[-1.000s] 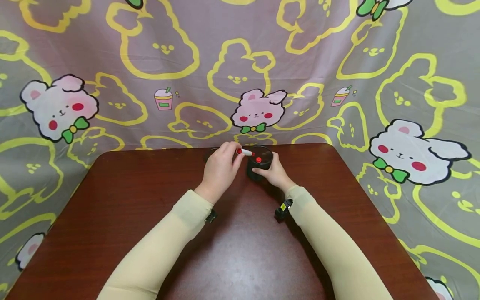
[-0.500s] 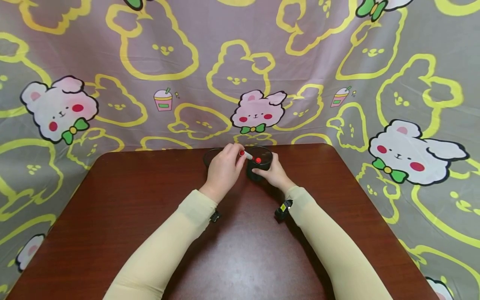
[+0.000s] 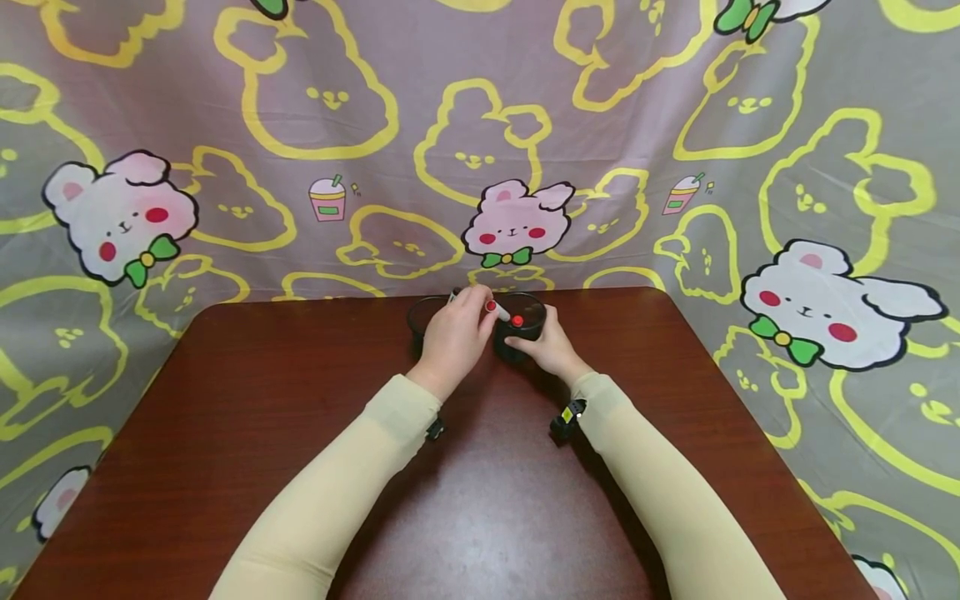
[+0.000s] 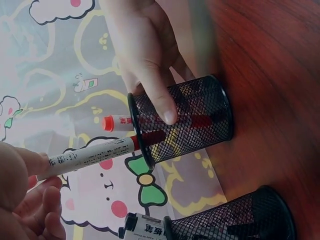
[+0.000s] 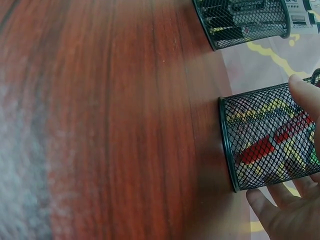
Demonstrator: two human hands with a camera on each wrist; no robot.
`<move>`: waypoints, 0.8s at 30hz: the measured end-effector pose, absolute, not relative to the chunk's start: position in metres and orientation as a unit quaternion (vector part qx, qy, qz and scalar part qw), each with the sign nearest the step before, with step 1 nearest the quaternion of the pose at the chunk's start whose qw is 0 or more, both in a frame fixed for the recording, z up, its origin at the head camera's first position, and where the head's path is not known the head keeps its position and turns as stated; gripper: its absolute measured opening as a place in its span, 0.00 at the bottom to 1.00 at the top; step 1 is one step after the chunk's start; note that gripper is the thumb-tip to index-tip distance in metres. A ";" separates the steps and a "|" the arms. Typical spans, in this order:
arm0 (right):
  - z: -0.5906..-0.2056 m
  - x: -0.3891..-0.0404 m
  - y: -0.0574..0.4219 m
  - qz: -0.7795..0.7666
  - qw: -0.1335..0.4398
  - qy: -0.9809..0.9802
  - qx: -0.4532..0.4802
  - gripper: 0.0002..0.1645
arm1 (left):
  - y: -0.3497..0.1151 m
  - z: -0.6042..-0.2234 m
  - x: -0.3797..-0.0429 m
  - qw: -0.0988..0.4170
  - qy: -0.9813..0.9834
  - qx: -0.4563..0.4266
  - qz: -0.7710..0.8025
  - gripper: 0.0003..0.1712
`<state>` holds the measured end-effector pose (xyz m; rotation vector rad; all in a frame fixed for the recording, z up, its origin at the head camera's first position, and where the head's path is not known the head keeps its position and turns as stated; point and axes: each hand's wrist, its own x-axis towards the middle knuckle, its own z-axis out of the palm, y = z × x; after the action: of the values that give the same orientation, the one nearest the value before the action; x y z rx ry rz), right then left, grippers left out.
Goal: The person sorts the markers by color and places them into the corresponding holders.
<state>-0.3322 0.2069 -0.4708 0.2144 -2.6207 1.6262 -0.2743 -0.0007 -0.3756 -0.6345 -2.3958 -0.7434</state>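
Note:
In the left wrist view, my left hand [image 3: 453, 337] pinches a white marker [image 4: 95, 155] by its rear end. The marker's red cap end points down and sits just inside the mouth of a black mesh pen holder [image 4: 210, 100]. My right hand [image 3: 553, 346] grips that holder around its side, thumb across the near wall. Inside it stands another red-and-white marker [image 4: 122, 122], its red end above the rim. Through the mesh in the right wrist view, its red cap [image 5: 257, 151] shows near the bottom.
To the left stands a second black mesh pen holder [image 4: 230, 220], partly behind my left hand in the head view. A white marker with a black end [image 4: 145, 227] sticks out of it. Both holders are near the far edge of the brown table [image 3: 300, 433], close to the patterned cloth [image 3: 375, 200].
My left hand has shifted slightly to the right, and the marker has tilted from nearly level to pointing down into the pen holder. The right hand has kept its grip in place.

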 end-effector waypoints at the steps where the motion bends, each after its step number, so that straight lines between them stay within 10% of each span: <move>1: -0.471 -0.332 0.207 0.526 0.025 -0.847 0.069 0.52 | 0.000 -0.376 -0.274 0.270 -0.892 -0.235 -0.275 0.12; 24: -0.473 -0.333 0.207 0.532 0.030 -0.842 0.076 0.49 | 0.012 -0.387 -0.292 0.239 -0.905 -0.246 -0.253 0.09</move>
<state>-0.3332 0.2072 -0.4727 0.2358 -2.5979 1.6417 -0.2920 0.0125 -0.3870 -0.6735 -2.4769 -0.6932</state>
